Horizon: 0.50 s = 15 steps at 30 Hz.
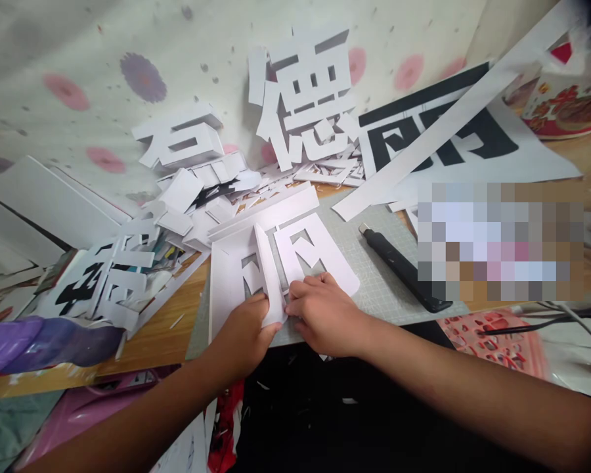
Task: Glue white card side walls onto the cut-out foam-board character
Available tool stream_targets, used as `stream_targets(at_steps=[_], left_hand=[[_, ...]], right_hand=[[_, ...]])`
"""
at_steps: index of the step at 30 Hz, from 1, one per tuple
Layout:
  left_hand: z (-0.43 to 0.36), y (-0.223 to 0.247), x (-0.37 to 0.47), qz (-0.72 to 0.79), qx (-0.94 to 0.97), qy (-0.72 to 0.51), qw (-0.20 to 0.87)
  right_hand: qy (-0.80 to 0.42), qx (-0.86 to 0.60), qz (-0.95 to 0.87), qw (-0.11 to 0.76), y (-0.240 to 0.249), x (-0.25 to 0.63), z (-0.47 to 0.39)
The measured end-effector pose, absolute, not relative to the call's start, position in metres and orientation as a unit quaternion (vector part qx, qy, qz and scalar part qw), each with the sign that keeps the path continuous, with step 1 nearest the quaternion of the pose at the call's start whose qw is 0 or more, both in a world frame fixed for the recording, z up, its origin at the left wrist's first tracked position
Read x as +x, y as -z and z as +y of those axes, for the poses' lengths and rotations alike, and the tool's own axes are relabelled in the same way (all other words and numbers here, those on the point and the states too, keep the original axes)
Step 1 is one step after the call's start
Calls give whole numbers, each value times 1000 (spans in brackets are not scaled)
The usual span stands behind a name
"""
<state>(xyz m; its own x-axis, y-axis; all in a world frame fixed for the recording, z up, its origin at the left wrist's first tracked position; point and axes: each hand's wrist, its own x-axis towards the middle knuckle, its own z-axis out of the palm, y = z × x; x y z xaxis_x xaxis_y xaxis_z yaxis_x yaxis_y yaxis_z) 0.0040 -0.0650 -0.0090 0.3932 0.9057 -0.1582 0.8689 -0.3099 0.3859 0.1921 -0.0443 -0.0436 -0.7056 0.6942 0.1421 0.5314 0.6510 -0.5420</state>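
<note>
A white foam-board Chinese character (300,243) lies on the grey-green cutting mat (374,289) in front of me. Along its left and middle parts, narrow white strips stand on edge as side walls. My left hand (246,332) is closed round the lower end of the upright middle strip (270,269), thumb towards me. Close beside it, my right hand (325,315) has its fingers curled and pinched at the character's lower edge, by the foot of that strip. The exact contact of the right fingertips is partly hidden. A black pen-shaped tool (406,266) rests on the mat to the right.
Finished-looking white characters (320,85) stand against the patterned wall covering. White scraps (182,190) pile up behind and left. A printed sheet (487,131) and a long white strip (423,144) lie at the back right. A purple object (49,345) sits at the left edge.
</note>
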Motion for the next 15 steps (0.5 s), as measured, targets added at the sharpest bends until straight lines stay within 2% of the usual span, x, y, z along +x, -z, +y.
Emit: stream_targets(at_steps=[15], left_hand=[[-71,8,13,645,741,-2,185]], right_hand=[[-204,-373,-878,219,54,185,-49]])
